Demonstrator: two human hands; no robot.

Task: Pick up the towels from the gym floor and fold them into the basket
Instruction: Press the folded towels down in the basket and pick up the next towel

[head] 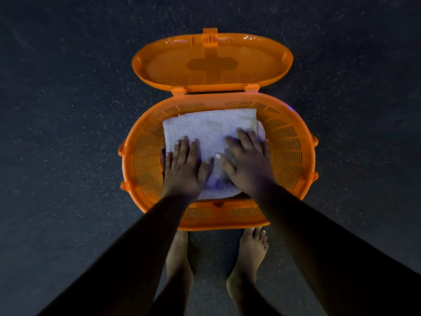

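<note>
Pressing flat, the left hand (pixel 184 167) and right hand (pixel 247 165), fingers extended and gripping nothing, rest on a folded white towel (pixel 209 128) inside the orange basket (pixel 289 151).

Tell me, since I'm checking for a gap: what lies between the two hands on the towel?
Only bare white towel shows between left hand and right hand, in the head view.

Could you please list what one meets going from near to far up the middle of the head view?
Bare feet → near rim of the orange basket → hands, left hand and right hand, pressing flat on the folded white towel → far rim → open lid → dark speckled floor.
</note>
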